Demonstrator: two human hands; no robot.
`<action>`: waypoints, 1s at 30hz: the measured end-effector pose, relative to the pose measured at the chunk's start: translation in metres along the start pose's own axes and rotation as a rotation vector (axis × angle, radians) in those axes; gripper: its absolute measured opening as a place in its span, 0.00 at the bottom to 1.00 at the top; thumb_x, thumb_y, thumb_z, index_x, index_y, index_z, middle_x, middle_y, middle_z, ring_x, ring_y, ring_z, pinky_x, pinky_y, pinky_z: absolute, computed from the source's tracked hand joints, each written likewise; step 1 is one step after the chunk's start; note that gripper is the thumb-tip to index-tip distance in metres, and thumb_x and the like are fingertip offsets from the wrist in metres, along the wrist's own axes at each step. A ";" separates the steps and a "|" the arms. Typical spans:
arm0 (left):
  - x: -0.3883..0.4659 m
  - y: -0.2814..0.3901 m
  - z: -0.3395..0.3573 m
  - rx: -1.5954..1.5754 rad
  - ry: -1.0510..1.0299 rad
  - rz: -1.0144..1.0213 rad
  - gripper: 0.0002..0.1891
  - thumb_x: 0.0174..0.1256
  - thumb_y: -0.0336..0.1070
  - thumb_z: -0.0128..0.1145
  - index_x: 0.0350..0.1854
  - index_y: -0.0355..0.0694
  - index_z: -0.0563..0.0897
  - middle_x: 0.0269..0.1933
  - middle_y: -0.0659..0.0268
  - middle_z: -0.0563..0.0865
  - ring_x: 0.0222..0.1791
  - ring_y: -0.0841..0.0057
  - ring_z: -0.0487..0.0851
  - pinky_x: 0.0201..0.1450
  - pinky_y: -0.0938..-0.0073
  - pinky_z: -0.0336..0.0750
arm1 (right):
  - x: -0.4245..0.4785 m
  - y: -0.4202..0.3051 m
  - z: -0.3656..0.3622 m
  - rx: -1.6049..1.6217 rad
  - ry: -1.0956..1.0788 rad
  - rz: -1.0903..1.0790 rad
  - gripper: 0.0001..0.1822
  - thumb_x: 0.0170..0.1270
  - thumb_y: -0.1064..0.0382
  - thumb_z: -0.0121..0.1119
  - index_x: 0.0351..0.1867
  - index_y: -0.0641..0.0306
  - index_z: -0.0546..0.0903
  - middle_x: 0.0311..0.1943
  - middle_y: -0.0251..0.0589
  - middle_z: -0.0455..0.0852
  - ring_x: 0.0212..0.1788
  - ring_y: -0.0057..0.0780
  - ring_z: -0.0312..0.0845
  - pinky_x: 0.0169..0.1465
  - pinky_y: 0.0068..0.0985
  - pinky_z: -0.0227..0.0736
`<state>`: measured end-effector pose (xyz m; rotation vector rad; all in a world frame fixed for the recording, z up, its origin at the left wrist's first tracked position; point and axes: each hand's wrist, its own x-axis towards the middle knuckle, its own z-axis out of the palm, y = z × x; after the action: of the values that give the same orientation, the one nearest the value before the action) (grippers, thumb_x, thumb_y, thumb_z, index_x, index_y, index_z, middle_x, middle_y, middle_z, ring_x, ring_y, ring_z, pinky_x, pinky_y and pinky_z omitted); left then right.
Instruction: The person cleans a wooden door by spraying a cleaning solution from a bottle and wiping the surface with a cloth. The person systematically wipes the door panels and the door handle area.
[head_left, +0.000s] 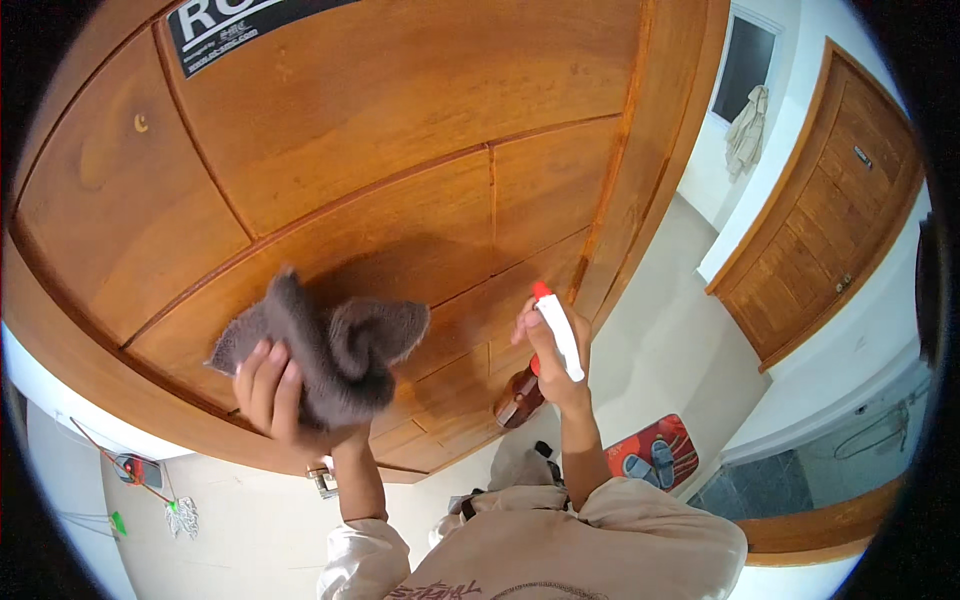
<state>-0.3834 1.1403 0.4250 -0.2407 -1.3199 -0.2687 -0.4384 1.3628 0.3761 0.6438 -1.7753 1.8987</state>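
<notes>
My left hand (281, 390) grips a bunched grey-brown terry cloth (330, 352) against or just in front of a wooden door (420, 195). The cloth's folds spread to both sides of my fingers. To the right, my right hand (559, 345) is closed around the neck of a spray bottle (519, 397) with a white and red trigger head and a brownish body. Its red nozzle points up towards the door. A metal door handle (322, 480) shows below my left wrist. A dark sign (240, 30) bearing writing is fixed to the upper door.
Slippers (651, 463) lie on a red mat (679, 431) on the floor at the lower right. A string mop (181, 517) and a dustpan (139, 471) are at the lower left. Another wooden door (832, 202) stands at the right, near a hanging pale garment (746, 135).
</notes>
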 end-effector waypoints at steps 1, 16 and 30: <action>-0.001 0.005 0.010 0.018 -0.028 -0.014 0.23 0.49 0.47 0.70 0.44 0.43 0.78 0.48 0.60 0.82 0.51 0.61 0.79 0.62 0.56 0.62 | -0.001 0.003 0.000 -0.014 0.028 -0.046 0.12 0.67 0.58 0.55 0.32 0.66 0.76 0.23 0.37 0.78 0.24 0.22 0.72 0.29 0.21 0.66; -0.039 0.036 0.054 0.216 -0.716 0.472 0.15 0.62 0.35 0.53 0.52 0.48 0.81 0.57 0.66 0.81 0.62 0.72 0.75 0.70 0.62 0.52 | -0.001 0.000 -0.091 0.371 -0.047 0.211 0.15 0.63 0.60 0.57 0.45 0.70 0.75 0.34 0.43 0.80 0.42 0.33 0.78 0.60 0.41 0.67; -0.110 0.080 0.080 0.045 -0.741 0.542 0.15 0.58 0.32 0.54 0.49 0.44 0.82 0.51 0.68 0.82 0.47 0.74 0.81 0.56 0.70 0.75 | 0.003 0.016 -0.156 0.513 -0.149 0.202 0.13 0.58 0.62 0.57 0.40 0.69 0.73 0.32 0.45 0.78 0.40 0.35 0.76 0.60 0.43 0.66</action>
<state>-0.4557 1.2483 0.3347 -0.6899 -1.9183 0.3472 -0.4543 1.5171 0.3563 0.8226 -1.4799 2.5385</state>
